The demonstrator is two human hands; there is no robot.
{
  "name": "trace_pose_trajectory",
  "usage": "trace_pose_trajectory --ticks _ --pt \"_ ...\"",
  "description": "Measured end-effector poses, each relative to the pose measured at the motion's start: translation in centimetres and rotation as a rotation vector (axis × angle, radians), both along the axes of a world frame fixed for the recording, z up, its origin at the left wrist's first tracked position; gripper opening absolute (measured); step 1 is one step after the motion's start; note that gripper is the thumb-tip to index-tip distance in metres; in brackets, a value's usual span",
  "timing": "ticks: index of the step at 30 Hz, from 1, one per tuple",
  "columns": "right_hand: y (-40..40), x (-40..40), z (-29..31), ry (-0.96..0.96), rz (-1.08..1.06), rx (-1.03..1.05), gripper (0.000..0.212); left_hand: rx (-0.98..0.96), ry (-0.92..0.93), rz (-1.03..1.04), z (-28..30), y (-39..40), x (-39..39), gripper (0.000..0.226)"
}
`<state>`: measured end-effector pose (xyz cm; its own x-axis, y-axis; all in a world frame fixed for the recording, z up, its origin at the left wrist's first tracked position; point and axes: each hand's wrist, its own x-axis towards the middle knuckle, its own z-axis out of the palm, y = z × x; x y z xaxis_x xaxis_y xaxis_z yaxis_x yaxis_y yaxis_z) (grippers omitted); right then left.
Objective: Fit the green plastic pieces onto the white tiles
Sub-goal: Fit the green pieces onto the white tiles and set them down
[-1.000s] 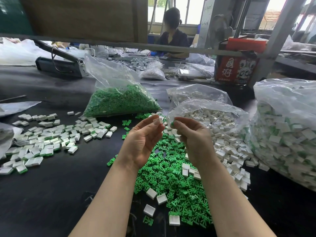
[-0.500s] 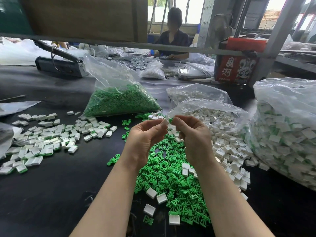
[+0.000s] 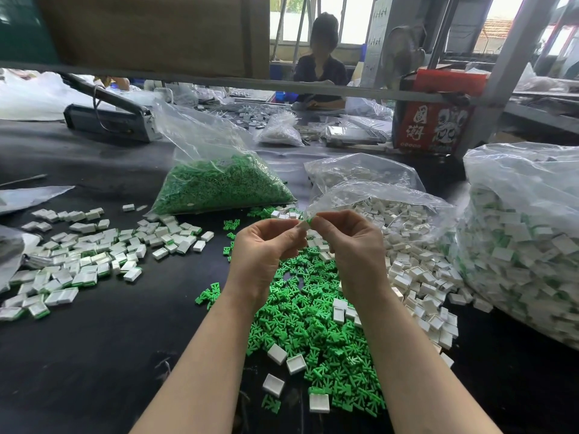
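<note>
My left hand (image 3: 266,249) pinches a small white tile (image 3: 303,226) at its fingertips, raised above the table. My right hand (image 3: 351,245) meets it from the right and pinches a green plastic piece (image 3: 309,221) against the tile's edge. Below my hands lies a loose heap of green pieces (image 3: 307,321) with a few white tiles (image 3: 277,353) scattered on it. To the right, more white tiles (image 3: 416,270) spill out of an open plastic bag.
Fitted tiles (image 3: 91,258) lie spread at the left on the black table (image 3: 94,355). A bag of green pieces (image 3: 219,186) stands behind. A big bag of finished tiles (image 3: 520,245) fills the right side. A person sits at the far bench beyond a red box (image 3: 434,126).
My two hands have drawn closer until their fingertips meet, bringing the green piece up against the white tile. Both hands have risen slightly.
</note>
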<state>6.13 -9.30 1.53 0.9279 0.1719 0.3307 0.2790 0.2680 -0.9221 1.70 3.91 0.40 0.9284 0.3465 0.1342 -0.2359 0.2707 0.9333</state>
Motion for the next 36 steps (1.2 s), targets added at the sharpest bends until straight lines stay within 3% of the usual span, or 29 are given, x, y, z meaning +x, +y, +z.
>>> trace_pose_trajectory --ticks 10,15,21,29,33,36 --pt "-0.3 0.1 -0.1 -0.199 -0.080 -0.239 0.007 0.185 -0.021 0.029 -0.5 0.1 0.3 0.017" --pt "-0.6 0.3 -0.2 -0.242 -0.076 -0.332 0.011 0.188 -0.050 0.032 -0.3 0.1 0.2 0.011" --pt "0.0 0.2 -0.9 -0.376 -0.101 -0.687 0.021 0.222 -0.056 0.040 -0.3 0.4 0.3 0.012" --pt "0.4 -0.1 -0.8 -0.228 -0.009 -0.522 0.032 0.347 -0.043 0.021 -0.4 0.5 0.2 0.007" --pt "0.5 0.0 -0.9 -0.164 0.033 -0.480 0.037 0.448 0.061 -0.099 -0.9 0.2 0.2 0.030" --pt "0.5 0.1 -0.9 -0.138 0.076 -0.516 0.038 0.461 0.046 -0.142 -0.9 0.0 0.0 0.032"
